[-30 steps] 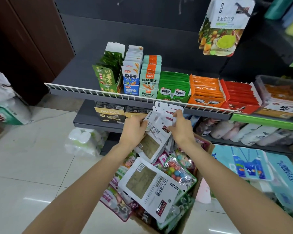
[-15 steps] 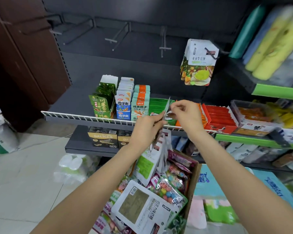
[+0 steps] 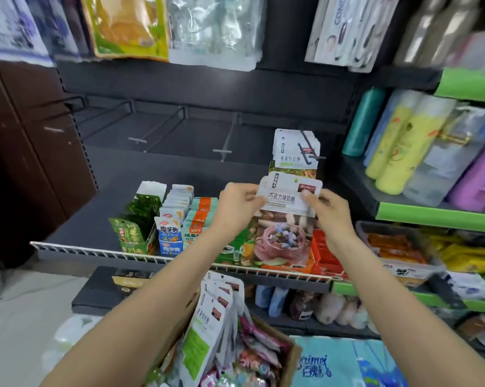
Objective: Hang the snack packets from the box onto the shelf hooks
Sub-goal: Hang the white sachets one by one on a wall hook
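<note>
Together, left hand [image 3: 237, 209] and right hand [image 3: 329, 212] pinching snack packet [image 3: 287, 219] top edge, just below hooked packets [image 3: 294, 150]

Top row of hanging bags [image 3: 213, 26] smeared w/ blur and cut by the upper edge, print unreadable. Held packet [image 3: 287, 219] covers the shelf goods behind it; its lower corners sit behind both palms. Box [image 3: 291, 358] cut off at bottom edge. Far-right shelf stock [image 3: 464, 255] too blurry to tell.
</note>
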